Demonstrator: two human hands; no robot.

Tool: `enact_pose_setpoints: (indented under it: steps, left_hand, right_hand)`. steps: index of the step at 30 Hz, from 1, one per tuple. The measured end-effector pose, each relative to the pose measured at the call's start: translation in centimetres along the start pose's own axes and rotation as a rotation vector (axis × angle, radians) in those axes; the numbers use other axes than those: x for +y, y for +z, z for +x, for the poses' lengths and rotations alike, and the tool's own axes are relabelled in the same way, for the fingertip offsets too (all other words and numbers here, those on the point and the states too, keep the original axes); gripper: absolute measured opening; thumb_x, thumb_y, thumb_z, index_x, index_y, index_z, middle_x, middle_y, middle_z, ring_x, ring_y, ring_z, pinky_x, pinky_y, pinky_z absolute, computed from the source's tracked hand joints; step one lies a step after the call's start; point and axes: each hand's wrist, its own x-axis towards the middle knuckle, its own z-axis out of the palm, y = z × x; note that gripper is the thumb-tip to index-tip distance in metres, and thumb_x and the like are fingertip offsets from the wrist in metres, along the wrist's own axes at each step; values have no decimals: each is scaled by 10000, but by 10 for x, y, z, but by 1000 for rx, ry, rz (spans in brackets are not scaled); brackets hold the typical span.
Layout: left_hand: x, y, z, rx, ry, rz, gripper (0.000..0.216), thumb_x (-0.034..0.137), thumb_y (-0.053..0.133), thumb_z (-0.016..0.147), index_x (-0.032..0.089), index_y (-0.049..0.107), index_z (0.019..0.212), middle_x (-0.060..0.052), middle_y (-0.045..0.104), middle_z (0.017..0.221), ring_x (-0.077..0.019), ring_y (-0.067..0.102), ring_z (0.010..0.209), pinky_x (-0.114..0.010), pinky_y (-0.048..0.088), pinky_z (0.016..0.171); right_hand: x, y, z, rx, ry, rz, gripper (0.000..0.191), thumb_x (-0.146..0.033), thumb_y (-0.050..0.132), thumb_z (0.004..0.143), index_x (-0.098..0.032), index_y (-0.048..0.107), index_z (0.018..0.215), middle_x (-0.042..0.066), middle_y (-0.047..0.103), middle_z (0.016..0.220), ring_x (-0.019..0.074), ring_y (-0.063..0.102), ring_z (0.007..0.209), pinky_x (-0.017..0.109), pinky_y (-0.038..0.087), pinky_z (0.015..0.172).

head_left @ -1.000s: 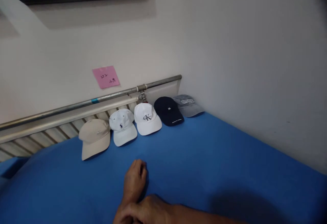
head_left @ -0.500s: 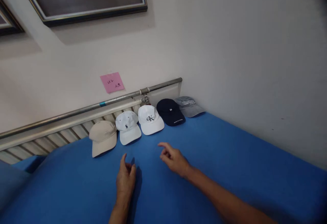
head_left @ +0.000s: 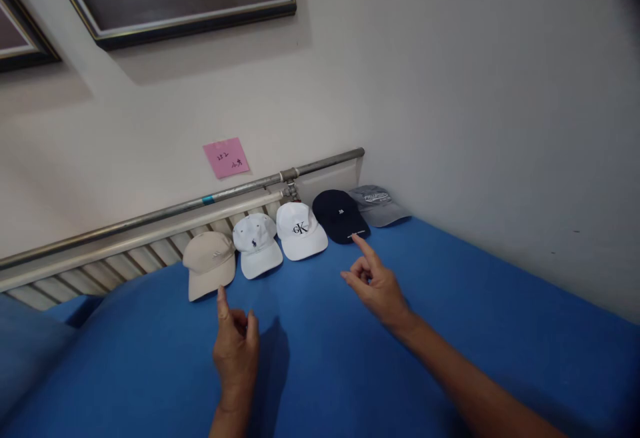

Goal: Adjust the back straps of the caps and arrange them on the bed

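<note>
Several baseball caps lie in a row along the back of a blue-covered surface (head_left: pixel 320 345). From the left they are a beige cap (head_left: pixel 209 266), a white cap with a small dark emblem (head_left: pixel 257 246), a white cap lettered CK (head_left: pixel 301 231), a navy cap (head_left: pixel 340 217) and a grey cap (head_left: pixel 381 208). My left hand (head_left: pixel 236 341) is in front of the beige cap, index finger stretched towards its brim, thumb apart, holding nothing. My right hand (head_left: pixel 379 286) has its index fingertip overlapping the navy cap's brim; whether it touches I cannot tell. Its thumb is apart and it holds nothing.
Behind the caps runs a radiator (head_left: pixel 145 258) with a metal pipe (head_left: pixel 240 190) above it. A pink note (head_left: pixel 226 158) and framed pictures (head_left: pixel 200 28) are on the wall. A plain wall (head_left: pixel 500 158) bounds the right side.
My right hand has moved right and forward to the navy cap's brim. My left hand has shifted left towards the beige cap. The view has turned slightly; the caps keep their row.
</note>
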Motion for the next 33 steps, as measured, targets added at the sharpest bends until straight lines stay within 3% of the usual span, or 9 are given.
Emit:
enact_pose_setpoints:
  steps: [17,22,24,27,30,33]
  left_hand:
    - [-7,7,2,-172,-63,39,739,327,440,836,142,168,1498,41,513,676,-151,525,576,-273,420,581]
    - [-22,21,-5,-303,-20,71,693,375,404,848,144,247,1482,15,530,699,-178,541,585,-302,437,583]
    - [-31,32,-10,-373,68,25,666,413,392,855,124,324,1451,-49,593,839,-207,584,698,-345,482,673]
    - [-41,46,-15,-506,120,-10,612,464,405,850,132,471,1360,-136,611,1111,-278,608,960,-431,494,840]
    - [-48,52,-15,-578,91,-5,610,499,397,839,130,528,1307,-160,572,1253,-321,554,1146,-489,450,961]
    - [-55,54,-12,-645,13,-14,629,529,412,804,137,559,1274,-157,586,1263,-336,558,1164,-515,441,989]
  right_hand:
    - [10,3,4,-62,88,-28,749,-219,569,771,-223,302,1471,-72,493,609,98,448,517,233,420,551]
    - [29,-1,5,-64,155,50,693,-214,603,742,-228,409,1407,-83,488,601,84,432,495,225,402,532]
    - [44,-13,11,8,210,132,574,-221,630,721,-214,536,1288,-82,487,583,83,434,500,220,402,530]
    - [71,-42,27,225,412,348,353,-201,677,666,-216,657,1018,-75,502,546,91,452,489,204,382,466]
    - [96,-71,46,382,518,456,293,-173,664,668,-213,624,954,-60,540,566,99,484,462,194,366,400]
    - [114,-89,65,491,562,584,249,-162,634,709,-219,562,940,-25,610,696,110,579,527,212,460,454]
